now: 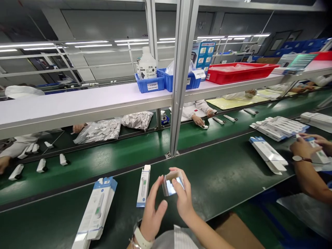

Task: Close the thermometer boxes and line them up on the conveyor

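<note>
My right hand (183, 197) grips a small white and blue carton (168, 186), its open end tilted up toward me. The thumb presses on the carton's flap and the fingers wrap round the far side. My left hand (153, 211), with a white band at the wrist, is open beside it. Its thumb stands apart and its fingertips are close to the carton's left edge; whether they touch I cannot tell. Just left of the hands lies a closed thermometer carton (143, 186). Farther left is a stack of flattened cartons (96, 207) with a thermometer printed on them.
A metal post (178, 79) rises beyond my hands, under a long shelf (77, 103) with blue bins (149, 83) and a red tray (241, 72). White thermometers (41, 165) lie on the green conveyor (140, 143). At right, a co-worker's hands (306, 147) hold a carton.
</note>
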Available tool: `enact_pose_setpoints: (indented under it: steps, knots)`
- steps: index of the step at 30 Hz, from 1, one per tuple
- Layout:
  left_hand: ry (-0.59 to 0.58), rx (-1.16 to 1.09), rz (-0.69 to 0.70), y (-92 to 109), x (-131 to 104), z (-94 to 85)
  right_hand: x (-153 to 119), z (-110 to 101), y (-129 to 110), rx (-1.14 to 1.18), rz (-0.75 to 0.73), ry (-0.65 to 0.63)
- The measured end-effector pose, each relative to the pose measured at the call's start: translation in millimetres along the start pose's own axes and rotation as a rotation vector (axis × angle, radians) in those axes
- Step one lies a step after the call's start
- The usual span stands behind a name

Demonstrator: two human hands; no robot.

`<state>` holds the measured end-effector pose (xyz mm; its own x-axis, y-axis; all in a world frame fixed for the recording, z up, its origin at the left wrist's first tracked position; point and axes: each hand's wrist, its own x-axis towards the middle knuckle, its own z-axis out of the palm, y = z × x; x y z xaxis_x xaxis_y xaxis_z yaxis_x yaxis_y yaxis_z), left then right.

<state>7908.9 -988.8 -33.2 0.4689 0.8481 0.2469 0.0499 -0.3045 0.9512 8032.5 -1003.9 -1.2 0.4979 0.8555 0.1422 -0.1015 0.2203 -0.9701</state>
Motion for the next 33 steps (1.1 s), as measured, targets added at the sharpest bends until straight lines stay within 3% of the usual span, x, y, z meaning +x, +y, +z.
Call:
enact_pose_setpoints:
  steps: [4,6,10,14,17,20,23,25,27,29,31,33]
  knots:
    - [-0.114,-0.331,-0.094,23,23,-6.9,1,-11,4,-0.074,-0.162,-0.169]
    - [-0.151,-0.437,-0.133,31,33,-3.6,2,-13,8,-0.071,-0.212,-0.193]
    - [-0.039,-0.570,-0.233,38,37,8.5,5,-13,13,-0.026,-0.161,-0.128]
    - [0.052,-0.587,-0.280,41,31,14.9,5,-11,10,0.032,-0.153,-0.173]
    - [0.095,-0.498,-0.185,39,27,14.0,6,-11,9,0.036,-0.180,-0.201]
    - [0.138,-0.206,0.040,35,27,7.8,10,-13,12,-0.019,-0.204,-0.224]
    - [0.081,0.126,0.326,31,28,-2.7,16,-18,14,-0.110,-0.259,-0.242]
    - [0.026,0.217,0.411,30,30,-8.4,20,-21,14,-0.191,-0.316,-0.273]
    - [0.020,0.193,0.346,31,31,-10.6,23,-25,13,-0.262,-0.373,-0.307]
    - [0.042,0.098,0.186,32,33,-9.2,25,-29,12,-0.308,-0.419,-0.320]
    - [0.010,0.036,0.048,34,34,-5.9,28,-33,12,-0.348,-0.453,-0.334]
    - [-0.042,0.042,-0.006,36,35,-2.2,30,-36,12,-0.373,-0.457,-0.353]
